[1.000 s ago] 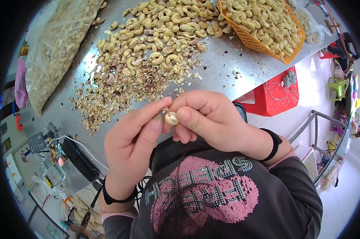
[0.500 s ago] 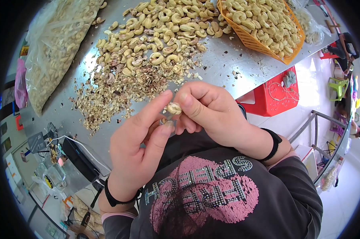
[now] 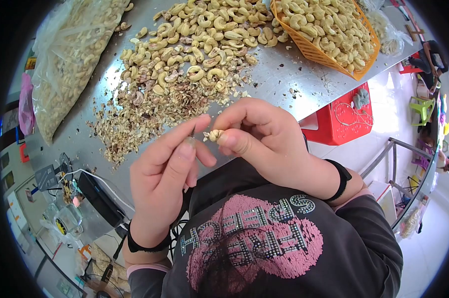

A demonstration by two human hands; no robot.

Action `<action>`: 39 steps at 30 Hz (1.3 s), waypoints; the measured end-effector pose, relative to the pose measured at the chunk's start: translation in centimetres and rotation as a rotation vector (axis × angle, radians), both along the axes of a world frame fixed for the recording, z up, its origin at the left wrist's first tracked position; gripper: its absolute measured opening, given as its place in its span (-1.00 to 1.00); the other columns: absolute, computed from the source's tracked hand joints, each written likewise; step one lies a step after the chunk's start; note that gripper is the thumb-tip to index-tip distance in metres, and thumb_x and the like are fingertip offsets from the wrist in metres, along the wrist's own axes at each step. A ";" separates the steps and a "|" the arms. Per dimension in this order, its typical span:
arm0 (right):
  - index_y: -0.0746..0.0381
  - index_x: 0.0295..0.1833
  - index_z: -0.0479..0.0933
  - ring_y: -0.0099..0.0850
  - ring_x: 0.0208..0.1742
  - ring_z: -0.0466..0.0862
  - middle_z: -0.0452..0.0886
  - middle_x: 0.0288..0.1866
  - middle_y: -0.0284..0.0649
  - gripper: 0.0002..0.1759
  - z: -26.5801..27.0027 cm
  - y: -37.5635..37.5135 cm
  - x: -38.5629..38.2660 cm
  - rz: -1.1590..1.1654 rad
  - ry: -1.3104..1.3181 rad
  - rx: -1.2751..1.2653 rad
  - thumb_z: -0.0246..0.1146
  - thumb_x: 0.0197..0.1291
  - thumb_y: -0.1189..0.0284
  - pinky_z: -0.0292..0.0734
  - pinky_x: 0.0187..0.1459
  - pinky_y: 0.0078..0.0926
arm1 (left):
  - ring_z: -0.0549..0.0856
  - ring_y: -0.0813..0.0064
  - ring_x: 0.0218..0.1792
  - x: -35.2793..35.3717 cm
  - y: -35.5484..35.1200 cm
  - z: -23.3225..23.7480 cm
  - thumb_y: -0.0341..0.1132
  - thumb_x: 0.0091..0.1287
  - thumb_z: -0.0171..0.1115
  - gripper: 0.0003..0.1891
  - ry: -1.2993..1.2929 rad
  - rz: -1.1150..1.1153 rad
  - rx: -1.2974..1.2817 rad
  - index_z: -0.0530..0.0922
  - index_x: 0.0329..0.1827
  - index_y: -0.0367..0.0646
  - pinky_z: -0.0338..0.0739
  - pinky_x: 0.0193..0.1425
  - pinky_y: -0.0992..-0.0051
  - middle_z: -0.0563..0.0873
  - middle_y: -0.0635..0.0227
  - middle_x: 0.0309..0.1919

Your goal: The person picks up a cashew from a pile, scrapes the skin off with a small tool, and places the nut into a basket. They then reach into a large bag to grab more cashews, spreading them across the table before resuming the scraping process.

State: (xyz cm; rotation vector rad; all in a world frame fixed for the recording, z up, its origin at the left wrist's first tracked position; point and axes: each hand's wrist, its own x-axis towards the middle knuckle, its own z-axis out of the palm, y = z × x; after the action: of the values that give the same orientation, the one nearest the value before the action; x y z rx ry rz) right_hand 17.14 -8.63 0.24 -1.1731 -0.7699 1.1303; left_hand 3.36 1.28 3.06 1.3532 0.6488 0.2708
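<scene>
My right hand (image 3: 264, 141) pinches a pale cashew nut (image 3: 214, 134) between thumb and forefinger, over the near edge of the table. Just left of it, my left hand (image 3: 169, 161) is closed, thumb against the forefinger. A thin dark pointed piece (image 3: 192, 130), perhaps a blade tip, shows between those fingers; the rest of it is hidden. Beyond both hands lies a heap of cashew nuts (image 3: 204, 30) on the metal table (image 3: 269, 84). Nearer to me is a spread of flaky skin scraps (image 3: 135, 119).
An orange basket (image 3: 314, 53) full of cashews stands at the far right. A large clear bag (image 3: 70, 54) of cashews lies at the left. Beside the table's right edge is a red stool (image 3: 338, 121). A black device with a cable (image 3: 100, 201) sits at the lower left.
My left hand has drawn slightly left and down from the cashew, and its thumb has closed toward the forefinger. The dark tip now shows. My right hand keeps the cashew, turned a little.
</scene>
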 end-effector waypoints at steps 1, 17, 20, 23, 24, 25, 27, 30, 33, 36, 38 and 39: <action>0.32 -0.21 0.37 -0.68 -0.39 0.43 0.45 -0.37 -0.34 -0.85 -0.1 0.0 0.0 -0.002 -0.071 0.016 0.10 0.14 0.48 0.34 -0.35 -0.75 | 0.33 0.83 -0.63 0.0 0.0 0.0 -0.40 0.28 -0.08 -0.72 -0.009 0.022 -0.014 0.42 0.02 -0.28 0.18 -0.58 0.84 0.57 0.37 -0.48; 0.32 -0.18 0.37 -0.65 -0.32 0.44 0.45 -0.29 -0.34 -0.79 -0.2 0.1 -0.2 -0.050 -0.084 0.095 0.17 0.03 0.61 0.38 -0.24 -0.69 | 0.52 0.72 -0.36 0.1 -0.3 0.4 -0.43 0.25 -0.01 -0.73 0.057 -0.034 0.106 0.38 0.02 -0.23 0.34 -0.40 0.76 0.54 0.37 -0.35; 0.32 -0.19 0.38 -0.66 -0.33 0.43 0.45 -0.28 -0.34 -0.80 0.1 0.0 -0.1 -0.028 -0.084 0.064 0.17 0.03 0.62 0.38 -0.25 -0.70 | 0.53 0.70 -0.35 0.0 0.0 0.6 -0.46 0.24 -0.01 -0.72 0.072 -0.050 0.086 0.37 0.03 -0.25 0.38 -0.34 0.74 0.54 0.36 -0.34; 0.31 -0.20 0.37 -0.66 -0.33 0.43 0.45 -0.29 -0.34 -0.79 0.0 0.1 -0.2 -0.076 -0.126 0.108 0.18 0.01 0.63 0.37 -0.25 -0.70 | 0.54 0.66 -0.34 -0.1 -0.2 0.4 -0.50 0.22 -0.01 -0.70 0.022 -0.058 0.225 0.37 0.04 -0.26 0.41 -0.27 0.70 0.55 0.34 -0.33; 0.31 -0.20 0.37 -0.66 -0.33 0.43 0.45 -0.29 -0.34 -0.79 0.0 0.1 -0.2 -0.075 -0.126 0.108 0.18 0.01 0.63 0.37 -0.25 -0.70 | 0.54 0.66 -0.34 0.0 -0.3 0.3 -0.50 0.22 -0.01 -0.70 0.023 -0.057 0.225 0.37 0.04 -0.26 0.41 -0.27 0.70 0.55 0.34 -0.33; 0.31 -0.20 0.37 -0.66 -0.33 0.43 0.45 -0.30 -0.34 -0.79 0.0 0.2 -0.2 -0.078 -0.116 0.115 0.19 0.00 0.64 0.38 -0.25 -0.70 | 0.54 0.65 -0.34 0.1 -0.5 0.3 -0.51 0.22 -0.02 -0.70 0.015 -0.055 0.280 0.37 0.04 -0.27 0.42 -0.27 0.69 0.55 0.33 -0.32; 0.31 -0.20 0.37 -0.65 -0.33 0.43 0.45 -0.31 -0.33 -0.78 -0.1 0.2 -0.3 -0.082 -0.106 0.121 0.19 -0.01 0.64 0.38 -0.25 -0.70 | 0.55 0.64 -0.34 0.2 -0.6 0.2 -0.52 0.21 -0.02 -0.70 0.007 -0.053 0.335 0.37 0.04 -0.27 0.42 -0.26 0.69 0.55 0.33 -0.32; 0.30 -0.32 0.40 -0.66 -0.42 0.46 0.45 -0.43 -0.33 -0.84 -0.2 0.3 -0.4 -0.168 -0.100 0.136 0.20 -0.07 0.64 0.42 -0.36 -0.70 | 0.56 0.63 -0.34 0.0 -0.5 0.0 -0.54 0.20 0.00 -0.69 0.023 -0.060 0.424 0.38 0.03 -0.27 0.43 -0.27 0.67 0.56 0.30 -0.29; 0.32 -0.23 0.36 -0.60 -0.29 0.48 0.47 -0.32 -0.29 -0.78 -0.2 0.1 -0.2 -0.090 -0.103 0.144 0.21 -0.03 0.65 0.40 -0.24 -0.67 | 0.57 0.62 -0.34 -0.2 -0.4 -0.1 -0.54 0.19 0.01 -0.70 0.040 -0.084 0.503 0.39 0.02 -0.28 0.44 -0.29 0.68 0.57 0.27 -0.27; 0.33 -0.25 0.36 -0.55 -0.26 0.51 0.49 -0.31 -0.24 -0.78 -0.3 0.1 -0.3 -0.118 -0.117 0.147 0.21 -0.04 0.67 0.43 -0.22 -0.63 | 0.58 0.60 -0.32 -0.2 -0.6 0.0 -0.54 0.19 0.02 -0.71 0.075 -0.063 0.449 0.39 0.00 -0.29 0.44 -0.28 0.68 0.58 0.25 -0.28; 0.34 -0.25 0.37 -0.51 -0.24 0.53 0.50 -0.30 -0.20 -0.79 -0.3 0.1 -0.3 -0.139 -0.123 0.184 0.20 -0.05 0.69 0.44 -0.19 -0.59 | 0.59 0.59 -0.30 0.0 -0.8 -0.2 -0.56 0.18 0.03 -0.72 0.008 0.002 0.395 0.41 -0.03 -0.31 0.45 -0.28 0.68 0.58 0.24 -0.31; 0.34 -0.25 0.37 -0.51 -0.24 0.53 0.50 -0.30 -0.20 -0.79 -0.3 0.1 -0.3 -0.139 -0.123 0.184 0.20 -0.05 0.69 0.44 -0.19 -0.59 | 0.59 0.59 -0.30 0.0 -0.9 -0.2 -0.56 0.18 0.03 -0.72 0.008 0.002 0.395 0.41 -0.03 -0.31 0.45 -0.28 0.68 0.58 0.24 -0.31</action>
State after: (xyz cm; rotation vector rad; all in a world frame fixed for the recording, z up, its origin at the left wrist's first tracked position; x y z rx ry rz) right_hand 16.84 -8.58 -0.03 -1.1291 -0.8543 0.8606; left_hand 3.40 0.43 2.82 1.7311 0.6235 0.4110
